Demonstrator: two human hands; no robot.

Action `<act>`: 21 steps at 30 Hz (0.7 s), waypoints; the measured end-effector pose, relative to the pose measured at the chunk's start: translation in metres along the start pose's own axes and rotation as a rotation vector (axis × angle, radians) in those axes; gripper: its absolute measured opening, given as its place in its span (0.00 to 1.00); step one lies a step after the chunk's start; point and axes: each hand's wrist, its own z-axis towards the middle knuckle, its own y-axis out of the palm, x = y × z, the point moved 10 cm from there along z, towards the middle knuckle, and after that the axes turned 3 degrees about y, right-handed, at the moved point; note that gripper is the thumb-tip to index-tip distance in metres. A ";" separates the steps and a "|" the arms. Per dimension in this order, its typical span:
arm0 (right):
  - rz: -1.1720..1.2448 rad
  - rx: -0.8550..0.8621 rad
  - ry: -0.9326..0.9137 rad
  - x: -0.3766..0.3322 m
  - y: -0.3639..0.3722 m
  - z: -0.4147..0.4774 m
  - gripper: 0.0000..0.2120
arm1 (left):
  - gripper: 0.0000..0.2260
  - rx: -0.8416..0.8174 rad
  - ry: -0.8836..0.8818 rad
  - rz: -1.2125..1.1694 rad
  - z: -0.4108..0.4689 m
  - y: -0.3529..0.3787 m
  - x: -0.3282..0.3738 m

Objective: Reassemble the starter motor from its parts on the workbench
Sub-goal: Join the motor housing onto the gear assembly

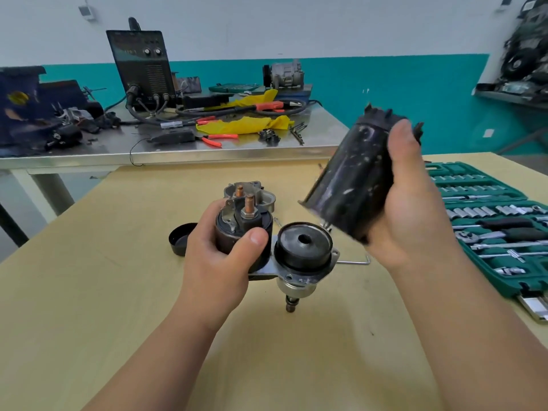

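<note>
Subassembly upright at centre of wooden counter [118, 292]: solenoid [246, 219] with copper studs up, bolted beside the drive-end section [302, 244], whose black round seat with a centre hole faces up. Shaft tip [291, 304] points down; cannot tell if it touches the counter.

Left grip [221, 262] wraps the solenoid, thumb across its front. Judged as a steadying hold that keeps the open seat level and facing up to receive the next part.

Right grip [415, 209] is closed round the motor case [347, 185], a dark scuffed cylinder, with the thumb on its upper side. Case is lifted clear, above and right of the seat, tilted with its open lower rim toward the subassembly. Likely mid-approach: the tilt looks meant to line the rim up over the seat.

Parts waiting on the counter:
- black end cap [179, 238], left of the left grip, hollow side up
- grey cast housing [261, 197], just behind the solenoid
- long through-bolt [355, 262], lying right of the seat

Socket set [489, 215] lies open at the right edge, near the right grip. Fastening not yet begun, so the task appears around mid-stage.
</note>
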 end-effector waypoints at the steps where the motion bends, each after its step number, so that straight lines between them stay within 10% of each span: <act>1: 0.127 0.036 0.107 0.011 -0.007 0.002 0.23 | 0.11 0.000 0.000 0.003 0.000 0.001 0.000; 6: 0.405 0.200 0.294 0.030 -0.041 0.004 0.21 | 0.12 0.018 0.000 0.025 0.000 0.000 0.002; 15: 0.624 0.005 0.354 0.041 -0.019 -0.002 0.28 | 0.14 0.032 0.008 0.058 -0.001 -0.001 0.004; 21: 0.833 0.270 0.293 0.057 -0.037 -0.003 0.22 | 0.11 0.047 -0.045 0.053 0.001 -0.003 -0.002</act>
